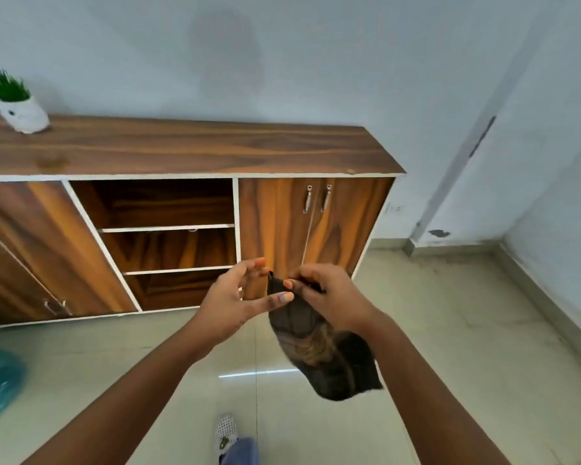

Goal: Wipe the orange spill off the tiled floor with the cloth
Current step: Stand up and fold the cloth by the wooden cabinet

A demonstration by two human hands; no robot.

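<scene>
Over a slippered foot [226, 431], 2 raised arms hold the dark cloth [322, 350] aloft, right hand [329, 293] pinching its top corner, left hand [235, 300] loosely spread, thumb touching it; no orange spill shows on the tiled floor [450, 347], so wiping looks finished.
</scene>
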